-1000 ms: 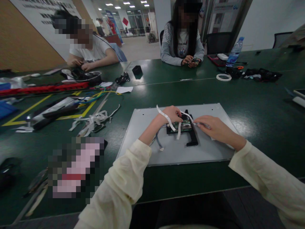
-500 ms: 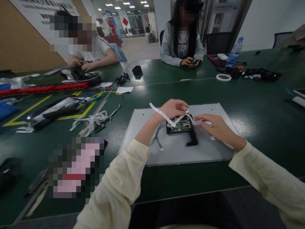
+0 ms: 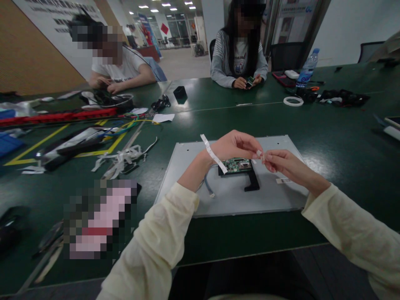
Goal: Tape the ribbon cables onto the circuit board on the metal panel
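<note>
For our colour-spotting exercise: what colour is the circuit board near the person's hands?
The circuit board is green; it shows best in the head view.

The near room is filled by a green table (image 3: 231,123); at far right, a white wall (image 3: 353,25) is fronted by a black chair (image 3: 287,54). Beyond, a pale floor (image 3: 184,64) is lit by ceiling lights (image 3: 166,4).

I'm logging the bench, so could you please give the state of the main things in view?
Left hand: pinching a white scrap
Right hand: pinched, contents unclear
White strip: lying across left wrist
Circuit board: partly covered
Grey panel: flat
Cable: connector end unplugged
Tape roll: flat
Bottle: upright, capped
</note>
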Available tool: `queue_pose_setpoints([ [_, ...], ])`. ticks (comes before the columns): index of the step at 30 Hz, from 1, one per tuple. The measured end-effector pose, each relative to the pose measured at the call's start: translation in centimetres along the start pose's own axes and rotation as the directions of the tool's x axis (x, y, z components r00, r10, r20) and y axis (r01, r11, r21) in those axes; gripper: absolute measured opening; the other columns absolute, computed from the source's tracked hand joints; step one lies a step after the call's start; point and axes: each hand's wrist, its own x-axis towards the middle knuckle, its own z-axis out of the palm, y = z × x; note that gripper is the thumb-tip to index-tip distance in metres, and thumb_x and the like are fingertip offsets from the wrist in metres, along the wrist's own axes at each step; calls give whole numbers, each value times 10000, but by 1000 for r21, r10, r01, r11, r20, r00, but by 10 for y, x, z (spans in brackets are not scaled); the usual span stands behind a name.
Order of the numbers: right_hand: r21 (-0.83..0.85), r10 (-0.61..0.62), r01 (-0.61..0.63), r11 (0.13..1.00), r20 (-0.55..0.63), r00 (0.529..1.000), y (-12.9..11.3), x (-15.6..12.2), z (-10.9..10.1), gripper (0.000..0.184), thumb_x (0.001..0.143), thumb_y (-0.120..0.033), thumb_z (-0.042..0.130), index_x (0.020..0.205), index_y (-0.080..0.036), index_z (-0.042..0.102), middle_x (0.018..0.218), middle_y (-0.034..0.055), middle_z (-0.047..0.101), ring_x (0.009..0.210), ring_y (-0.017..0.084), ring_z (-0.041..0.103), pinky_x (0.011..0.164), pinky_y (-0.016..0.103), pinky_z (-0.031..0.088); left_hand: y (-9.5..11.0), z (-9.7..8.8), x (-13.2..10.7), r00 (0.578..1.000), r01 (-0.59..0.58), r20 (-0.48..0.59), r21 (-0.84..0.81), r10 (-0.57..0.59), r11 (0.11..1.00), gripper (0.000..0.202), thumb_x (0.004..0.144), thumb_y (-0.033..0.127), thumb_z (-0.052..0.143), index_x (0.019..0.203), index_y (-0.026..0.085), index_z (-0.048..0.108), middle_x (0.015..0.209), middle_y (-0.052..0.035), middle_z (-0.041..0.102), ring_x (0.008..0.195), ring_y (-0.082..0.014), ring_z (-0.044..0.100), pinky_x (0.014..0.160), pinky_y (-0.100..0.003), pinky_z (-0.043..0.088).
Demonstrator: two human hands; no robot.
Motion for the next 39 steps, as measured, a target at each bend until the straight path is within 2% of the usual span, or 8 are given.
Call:
queue_pose_setpoints([
  [4,-3,-6,6,1000,1,1000,1,-1,-4,246,756,-410,664,741,-172,603,572,-46,448,509,64,378,476,207,293,-1,-11,-3,997,8,82,68,-13,998,189,645,151,761,818,115,694,935,-86,704,918,-167,654,873,-297,498],
  [7,-41,12,-12,999,-17,1000,1,0,-3,261,735,-417,681,726,-163,623,586,-36,483,520,62,402,481,207,299,6,-15,-6,996,18,83,175,-33,984,317,687,160,728,998,164,673,1079,-81,672,992,-160,634,868,-275,489],
  [10,-92,62,-65,994,-42,997,1,1,-1,286,713,-441,692,751,-160,659,608,-22,529,546,72,444,490,211,316,12,-13,-8,987,128,53,303,-151,944,328,787,289,651,1107,218,630,1062,-63,678,899,-141,661,776,-245,505],
  [16,-146,126,-123,982,12,992,1,0,-4,331,732,-471,670,837,-158,694,699,16,610,602,89,511,525,221,357,7,-2,-5,957,272,-8,354,-288,895,201,794,330,588,774,141,653,648,-19,650,559,-116,627,483,-193,406],
  [20,-269,134,-124,955,21,991,0,-1,-5,330,784,-482,602,812,-160,669,656,7,593,574,91,511,516,218,351,-7,12,-7,960,279,-110,488,-259,827,125,780,182,509,707,147,603,576,24,595,507,-96,602,504,-190,406],
  [23,-469,48,-33,883,20,999,-2,-3,1,334,842,-457,514,719,-165,619,564,-16,539,515,89,476,507,225,331,-21,30,-17,958,275,-230,571,-171,773,130,811,177,464,779,161,589,555,41,575,479,-95,584,585,-214,446],
  [27,-692,-110,114,713,51,993,-2,-7,13,296,874,-393,468,708,-178,586,613,-9,583,556,109,508,555,241,334,-37,55,-30,897,373,-428,599,-111,709,159,877,244,412,929,191,553,590,37,598,455,-114,564,555,-233,428],
  [39,-891,-140,142,432,90,986,5,-8,15,292,906,-397,432,762,-195,585,644,11,610,589,137,554,567,253,305,-49,66,-40,881,415,-465,677,-84,608,165,870,276,458,792,192,577,649,-11,626,624,-163,610,580,-256,409],
])
